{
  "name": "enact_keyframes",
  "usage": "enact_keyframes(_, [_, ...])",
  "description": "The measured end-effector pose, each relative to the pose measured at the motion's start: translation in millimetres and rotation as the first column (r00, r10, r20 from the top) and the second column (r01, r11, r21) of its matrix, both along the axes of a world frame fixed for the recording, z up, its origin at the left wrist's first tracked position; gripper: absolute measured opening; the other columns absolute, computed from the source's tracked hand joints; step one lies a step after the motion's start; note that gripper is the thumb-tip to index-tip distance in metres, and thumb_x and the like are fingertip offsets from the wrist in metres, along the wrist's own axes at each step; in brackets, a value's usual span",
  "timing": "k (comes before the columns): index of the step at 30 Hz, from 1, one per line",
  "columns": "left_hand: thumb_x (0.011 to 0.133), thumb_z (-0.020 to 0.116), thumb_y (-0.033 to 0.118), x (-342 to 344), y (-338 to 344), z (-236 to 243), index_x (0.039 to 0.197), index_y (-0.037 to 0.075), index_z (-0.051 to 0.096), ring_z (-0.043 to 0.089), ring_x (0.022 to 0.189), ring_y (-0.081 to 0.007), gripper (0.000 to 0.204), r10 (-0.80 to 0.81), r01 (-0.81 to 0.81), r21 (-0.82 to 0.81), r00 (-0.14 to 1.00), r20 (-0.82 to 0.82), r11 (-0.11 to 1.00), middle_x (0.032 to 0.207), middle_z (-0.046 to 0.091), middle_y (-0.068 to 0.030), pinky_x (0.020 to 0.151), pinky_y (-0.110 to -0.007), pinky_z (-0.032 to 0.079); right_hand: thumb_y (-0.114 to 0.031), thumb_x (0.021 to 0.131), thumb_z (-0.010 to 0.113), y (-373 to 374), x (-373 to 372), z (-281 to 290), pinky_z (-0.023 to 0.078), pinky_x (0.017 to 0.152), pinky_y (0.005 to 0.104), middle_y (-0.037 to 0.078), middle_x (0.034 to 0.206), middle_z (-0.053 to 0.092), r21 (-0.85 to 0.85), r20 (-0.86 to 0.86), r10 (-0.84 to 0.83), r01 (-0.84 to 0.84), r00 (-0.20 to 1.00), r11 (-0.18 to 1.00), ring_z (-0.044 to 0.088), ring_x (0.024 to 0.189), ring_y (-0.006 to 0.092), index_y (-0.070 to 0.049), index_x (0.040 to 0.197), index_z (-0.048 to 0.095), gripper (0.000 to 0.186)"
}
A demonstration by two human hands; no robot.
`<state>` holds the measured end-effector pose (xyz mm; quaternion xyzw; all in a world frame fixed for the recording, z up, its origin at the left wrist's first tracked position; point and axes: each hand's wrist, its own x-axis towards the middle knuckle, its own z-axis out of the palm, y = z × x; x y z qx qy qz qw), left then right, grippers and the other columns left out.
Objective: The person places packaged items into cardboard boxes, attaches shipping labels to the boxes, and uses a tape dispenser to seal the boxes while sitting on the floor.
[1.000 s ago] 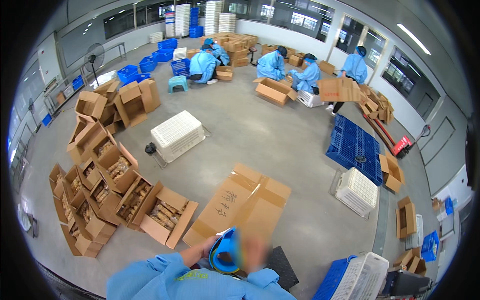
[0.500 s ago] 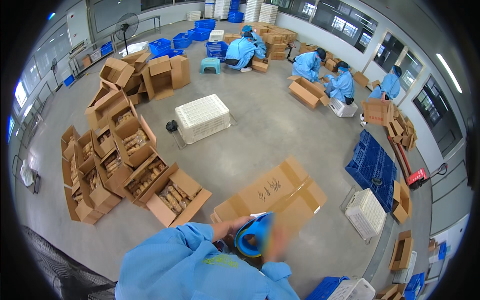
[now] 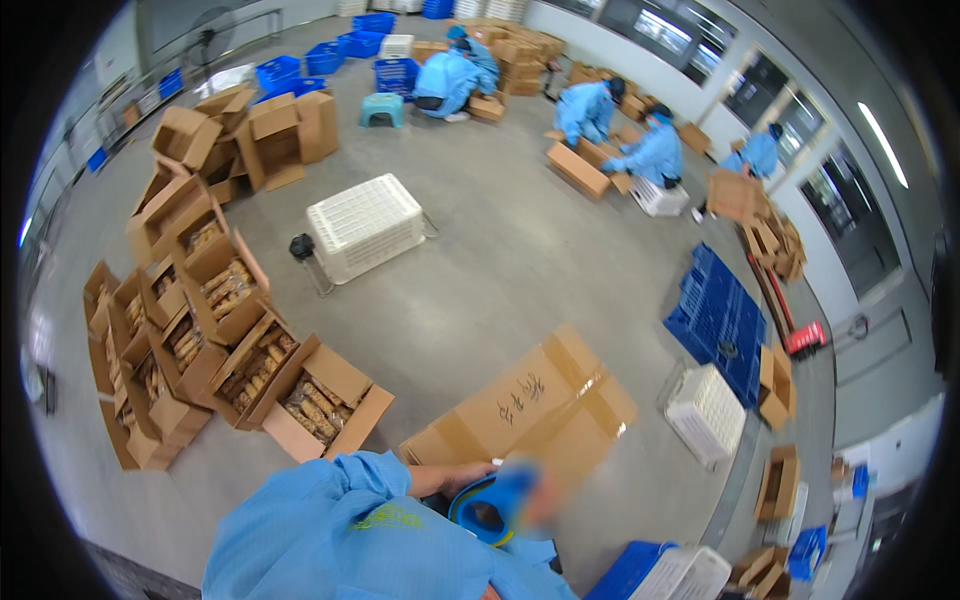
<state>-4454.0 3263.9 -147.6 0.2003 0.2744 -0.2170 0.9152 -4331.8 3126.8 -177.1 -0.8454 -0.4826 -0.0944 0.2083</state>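
My left hand grips the left edge of a blue ring-shaped thing with a round opening and a trace of yellow at its rim, close in front of my body. On its other side, my right hand is smeared by motion, so its fingers cannot be made out. Just beyond both hands lies a brown cardboard carton, taped across its top and marked with dark handwriting.
Open cartons filled with bagged goods cluster at left. A white crate stands mid-floor; another crate and a blue pallet are at right. Several people in blue work at the back, near a blue stool.
The view has shifted, so the surroundings sit further left. My left hand stays on the blue ring-shaped thing, which has turned somewhat. My right hand is blurred in both frames.
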Motion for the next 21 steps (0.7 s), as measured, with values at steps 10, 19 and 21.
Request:
enact_keyframes(10, [0.091, 0.036, 0.049, 13, 54, 8, 0.094, 0.01, 0.062, 0.057, 0.054, -0.0189, 0.047, 0.368, -0.364, -0.097, 0.93, 0.022, 0.926, 0.069, 0.063, -0.0054, 0.055, -0.03, 0.046, -0.021, 0.087, 0.05, 46, 191, -21, 0.041, 0.09, 0.0414, 0.014, 0.109, 0.056, -0.167, 0.179, -0.222, 0.252, 0.958, 0.953, 0.051, 0.104, 0.0278, -0.008, 0.112, 0.055, 0.029])
enact_keyframes(19, [0.091, 0.034, 0.052, 85, 122, -29, 0.094, 0.01, 0.063, 0.055, 0.052, -0.0192, 0.05, 0.498, -0.474, -0.203, 0.864, 0.081, 0.856, 0.067, 0.062, -0.0059, 0.054, -0.031, 0.044, -0.023, 0.089, 0.048, 100, 318, 8, 0.032, 0.1, 0.0469, 0.01, 0.127, 0.048, 0.158, 0.174, -0.527, 0.504, 0.832, 0.849, 0.042, 0.12, 0.0271, -0.014, 0.117, 0.053, 0.03])
enact_keyframes(21, [0.091, 0.034, 0.053, 107, 136, -24, 0.094, 0.01, 0.063, 0.055, 0.052, -0.0192, 0.051, 0.525, -0.499, -0.213, 0.846, 0.089, 0.84, 0.067, 0.061, -0.006, 0.054, -0.031, 0.044, -0.024, 0.089, 0.049, 98, 317, 16, 0.027, 0.103, 0.0492, 0.009, 0.13, 0.045, 0.126, 0.113, -0.498, 0.484, 0.86, 0.866, 0.038, 0.124, 0.0263, -0.017, 0.118, 0.053, 0.03])
